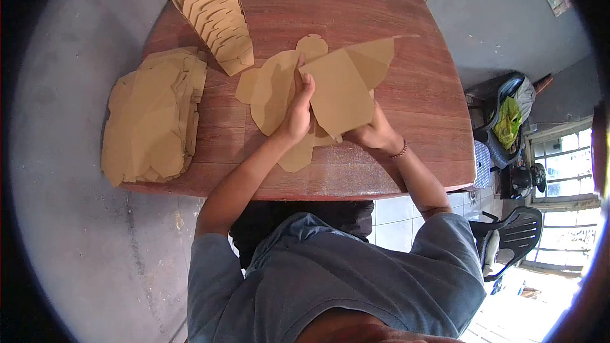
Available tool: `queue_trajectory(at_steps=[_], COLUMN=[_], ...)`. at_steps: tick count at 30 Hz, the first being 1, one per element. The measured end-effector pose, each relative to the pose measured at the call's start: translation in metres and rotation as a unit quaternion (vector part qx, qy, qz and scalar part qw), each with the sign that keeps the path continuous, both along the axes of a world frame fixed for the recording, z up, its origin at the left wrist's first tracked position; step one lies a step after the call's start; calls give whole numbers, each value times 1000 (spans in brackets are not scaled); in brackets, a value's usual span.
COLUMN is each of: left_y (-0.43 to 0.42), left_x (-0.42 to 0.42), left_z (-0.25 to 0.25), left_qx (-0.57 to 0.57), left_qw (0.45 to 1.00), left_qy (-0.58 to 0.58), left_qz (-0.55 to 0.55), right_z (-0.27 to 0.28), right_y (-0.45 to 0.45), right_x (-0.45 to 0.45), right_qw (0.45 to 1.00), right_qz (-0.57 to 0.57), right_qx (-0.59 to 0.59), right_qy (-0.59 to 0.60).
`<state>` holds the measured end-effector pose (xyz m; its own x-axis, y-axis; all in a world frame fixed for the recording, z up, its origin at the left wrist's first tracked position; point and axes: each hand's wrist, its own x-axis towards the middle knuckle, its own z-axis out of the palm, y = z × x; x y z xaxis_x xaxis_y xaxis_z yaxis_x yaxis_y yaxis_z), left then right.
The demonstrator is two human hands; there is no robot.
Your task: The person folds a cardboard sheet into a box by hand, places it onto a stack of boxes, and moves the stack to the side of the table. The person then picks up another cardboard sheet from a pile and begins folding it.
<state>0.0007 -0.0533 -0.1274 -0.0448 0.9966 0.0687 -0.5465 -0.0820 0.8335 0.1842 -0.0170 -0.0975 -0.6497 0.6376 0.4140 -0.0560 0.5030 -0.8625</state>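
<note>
A brown cardboard piece (340, 92), partly folded, is held up above the table between my two hands. My left hand (297, 116) grips its left edge, thumb on the near face. At the lower right edge, my right hand (379, 130) is closed on the same piece, its fingers mostly hidden behind and under the board. Below them a flat die-cut cardboard blank (270, 92) with rounded flaps lies on the table, partly covered by the raised piece and my left hand.
A thick stack of flat cardboard blanks (149, 121) sits at the table's left edge. Behind it stands a tall cardboard holder (244, 25) with several folded pieces nested inside. The brown wooden table (406, 76) meets grey walls. A black plastic chair (518, 235) is off to the right.
</note>
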Motion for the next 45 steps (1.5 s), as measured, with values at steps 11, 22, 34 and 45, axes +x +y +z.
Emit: queue_trajectory(at_steps=[11, 22, 34, 45], left_y=[-15, -7, 6, 7], left_x=[19, -7, -38, -38], left_z=[14, 23, 19, 11], left_qx=[41, -21, -56, -71], left_qw=[998, 994, 971, 969], left_qy=[-19, -102, -227, -206], left_qz=[-41, -40, -46, -115], right_z=[-18, 19, 35, 37], right_y=[-20, -9, 34, 28], right_x=[3, 8, 24, 23], right_qw=[979, 980, 957, 962], right_qz=[12, -13, -238, -187], right_qx=[89, 162, 96, 149], right_qy=[-185, -112, 138, 132])
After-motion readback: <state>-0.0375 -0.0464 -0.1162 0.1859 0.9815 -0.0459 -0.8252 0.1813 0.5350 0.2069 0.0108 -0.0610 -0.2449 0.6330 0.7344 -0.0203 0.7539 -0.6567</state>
